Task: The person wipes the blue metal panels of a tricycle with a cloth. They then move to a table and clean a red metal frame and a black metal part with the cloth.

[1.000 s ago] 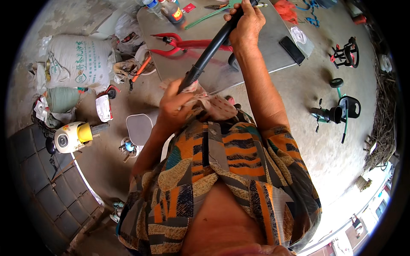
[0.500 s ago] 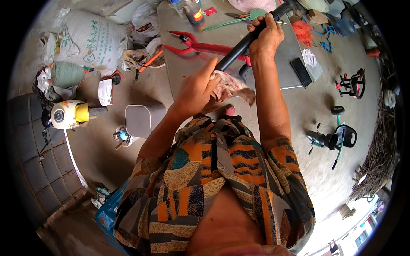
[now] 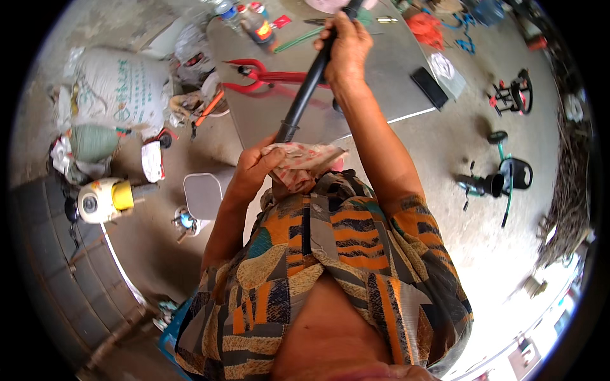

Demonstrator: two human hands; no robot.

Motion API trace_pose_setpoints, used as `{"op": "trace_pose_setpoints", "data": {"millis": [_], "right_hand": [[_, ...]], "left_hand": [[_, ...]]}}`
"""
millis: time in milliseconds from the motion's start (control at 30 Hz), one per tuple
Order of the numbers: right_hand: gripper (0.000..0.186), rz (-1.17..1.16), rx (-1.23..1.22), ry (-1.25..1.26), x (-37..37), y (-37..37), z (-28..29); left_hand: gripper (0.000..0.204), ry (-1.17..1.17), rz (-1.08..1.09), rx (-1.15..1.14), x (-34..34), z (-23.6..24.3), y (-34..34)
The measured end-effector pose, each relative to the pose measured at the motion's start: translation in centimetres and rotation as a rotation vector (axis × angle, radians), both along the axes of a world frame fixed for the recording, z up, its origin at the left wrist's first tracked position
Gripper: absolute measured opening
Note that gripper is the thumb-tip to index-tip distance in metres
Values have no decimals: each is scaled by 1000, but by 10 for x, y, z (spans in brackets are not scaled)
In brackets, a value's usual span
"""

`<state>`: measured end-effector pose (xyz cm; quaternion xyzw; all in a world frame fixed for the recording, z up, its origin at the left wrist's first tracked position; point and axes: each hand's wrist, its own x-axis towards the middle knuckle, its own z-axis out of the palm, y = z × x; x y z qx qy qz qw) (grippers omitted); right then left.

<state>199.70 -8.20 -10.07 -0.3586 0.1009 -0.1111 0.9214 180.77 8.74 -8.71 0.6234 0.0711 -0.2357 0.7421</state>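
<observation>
A long black tube (image 3: 311,84) slants over the table, from its far edge down toward my body. Near its upper end my right hand (image 3: 351,56) is wrapped round it. Close to my waist, my left hand (image 3: 254,171) grips a pale cloth with a pink pattern (image 3: 304,162), bunched at the tube's lower end. The cloth hides that end. Just above it a small ridged collar shows on the tube. Beneath the tube a red tool with two curved prongs (image 3: 259,75) lies on the grey table (image 3: 378,95), its shaft partly covered by the tube and my right hand.
A dark phone (image 3: 429,89) lies at the table's right edge. Bottles, one a dark soda bottle (image 3: 259,29), stand at the far left corner. A grey square stool (image 3: 203,195) and a white sack (image 3: 121,89) are to the left. A child's tricycle (image 3: 502,181) stands right.
My left hand and the cloth have moved down the tube toward my body, exposing the collar. My right hand and the tube have shifted left and away. The whole view has moved slightly.
</observation>
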Motion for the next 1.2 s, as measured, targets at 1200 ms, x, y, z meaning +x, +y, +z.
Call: {"op": "trace_pose_setpoints", "data": {"millis": [1200], "right_hand": [[27, 657, -1533, -104, -225, -35, -56]], "left_hand": [[27, -86, -167, -225, 132, -8, -53]]}}
